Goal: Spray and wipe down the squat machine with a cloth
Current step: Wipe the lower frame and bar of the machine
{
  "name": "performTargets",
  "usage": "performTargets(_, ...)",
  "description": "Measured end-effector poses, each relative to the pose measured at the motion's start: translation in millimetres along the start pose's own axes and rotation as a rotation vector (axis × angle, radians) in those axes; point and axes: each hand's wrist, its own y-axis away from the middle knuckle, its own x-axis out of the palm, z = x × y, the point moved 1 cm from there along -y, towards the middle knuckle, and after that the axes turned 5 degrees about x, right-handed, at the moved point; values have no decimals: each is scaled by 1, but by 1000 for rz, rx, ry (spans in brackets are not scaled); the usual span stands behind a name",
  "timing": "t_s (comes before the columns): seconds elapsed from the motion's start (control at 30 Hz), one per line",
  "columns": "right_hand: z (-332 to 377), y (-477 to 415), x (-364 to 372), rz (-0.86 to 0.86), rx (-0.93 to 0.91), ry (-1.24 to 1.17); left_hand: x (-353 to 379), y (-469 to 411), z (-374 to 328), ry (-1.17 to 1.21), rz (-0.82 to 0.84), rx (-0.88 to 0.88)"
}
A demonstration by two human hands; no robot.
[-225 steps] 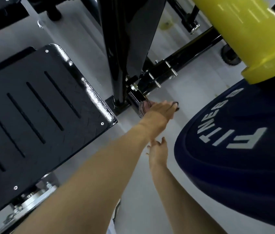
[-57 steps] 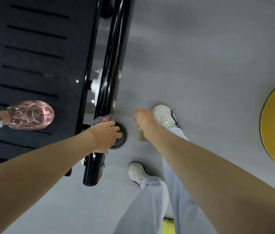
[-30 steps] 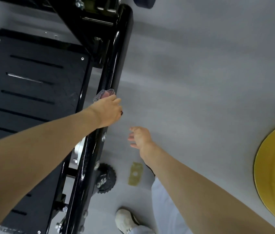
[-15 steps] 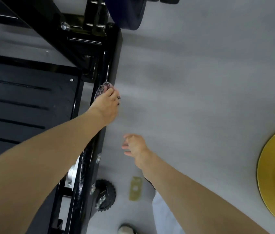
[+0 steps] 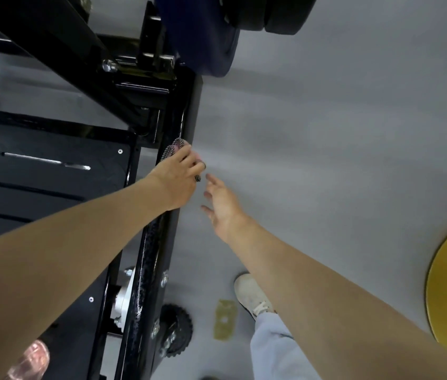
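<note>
our left grip (image 5: 178,178) clasps the cloth (image 5: 173,150) against the frame (image 5: 146,270); our right grip (image 5: 223,208) hangs released, fingers spread.

There's the cloth (image 5: 174,148), mesh-patterned with pink, bunched against the glossy black side rail (image 5: 149,256) of the squat machine (image 5: 60,50), toward its far end; the slotted black footplate (image 5: 52,141) lies just left.

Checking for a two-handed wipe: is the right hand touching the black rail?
Apart. Head view shows grey floor between the right hand and the rail; only the left hand holds the cloth there.
</note>
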Motion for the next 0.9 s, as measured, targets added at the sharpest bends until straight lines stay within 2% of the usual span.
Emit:
performTargets(0.07,13,-6,6,51,-11,-91,9,5,-5,69,-85,10)
performTargets(0.13,20,-12,11,120,-4,-186,16,18,-8,260,-308,-45)
performTargets(0.2,23,-17,20,142,-2,-188,25,32,-12,508,-528,-201)
performTargets(0.23,22,-20,25,140,-5,-171,30,38,-16,621,-586,-312)
performTargets(0.37,22,-33,58,88,-32,-148,41,46,-27,990,-594,-728)
performTargets(0.5,75,-60,74,-73,-194,-143,47,34,-17,1183,-644,-981)
performTargets(0.6,120,-74,76,-60,-274,-118,42,23,-12,1229,-664,-995)
performTargets(0.7,90,-79,78,-81,-281,103,36,14,-15,1286,-612,-953)
performTargets(0.8,63,-83,71,-32,-94,-24,32,6,-18,1345,-549,-962)
performTargets(0.9,94,-84,75,-25,-7,-147,34,6,-20,1427,-504,-960)
